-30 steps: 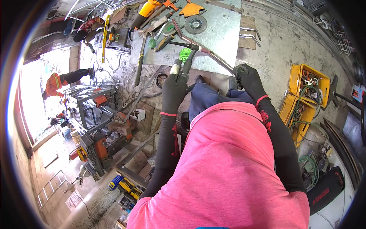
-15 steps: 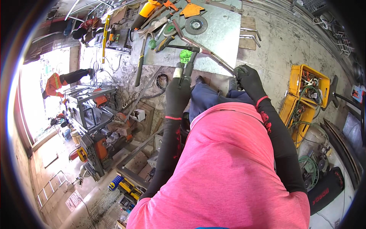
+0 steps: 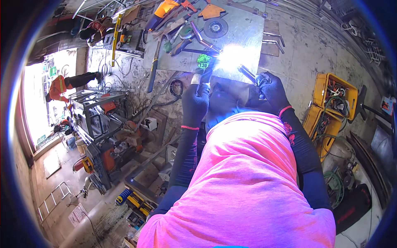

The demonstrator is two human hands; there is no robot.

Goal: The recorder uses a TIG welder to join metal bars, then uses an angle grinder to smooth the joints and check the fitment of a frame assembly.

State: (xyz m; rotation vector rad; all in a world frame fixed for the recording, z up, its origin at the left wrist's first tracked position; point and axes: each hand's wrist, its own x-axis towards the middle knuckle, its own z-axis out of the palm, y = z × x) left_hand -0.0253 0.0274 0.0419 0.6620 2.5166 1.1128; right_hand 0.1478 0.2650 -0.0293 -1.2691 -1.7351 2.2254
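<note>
A glaring white welding arc (image 3: 233, 58) burns over the sheet-metal tabletop (image 3: 248, 29) and washes out what lies beneath it. My gloved left hand (image 3: 195, 99) is closed round a dark bar (image 3: 209, 71) that runs up to a crosswise dark piece beside the glare. A round green label (image 3: 203, 61) shows next to that bar. My gloved right hand (image 3: 271, 87) is closed on a slim metal rod (image 3: 247, 73), whose upper end meets the glare. A reddish metal bar (image 3: 198, 34) slants up beyond the arc. Whether the rod touches the work cannot be seen.
On the tabletop lie a grinding disc (image 3: 215, 28), an orange arrow-shaped magnet (image 3: 212, 11), an orange power tool (image 3: 165, 7) and a hammer (image 3: 153, 68). Yellow crates (image 3: 345, 87) stand at right. A metal frame (image 3: 93, 111) and a person in orange (image 3: 58, 89) are at left.
A bright arc has lit where the rod meets the work, casting bluish-violet light on my sleeves and shirt. Both hands keep their grips and have barely moved.
</note>
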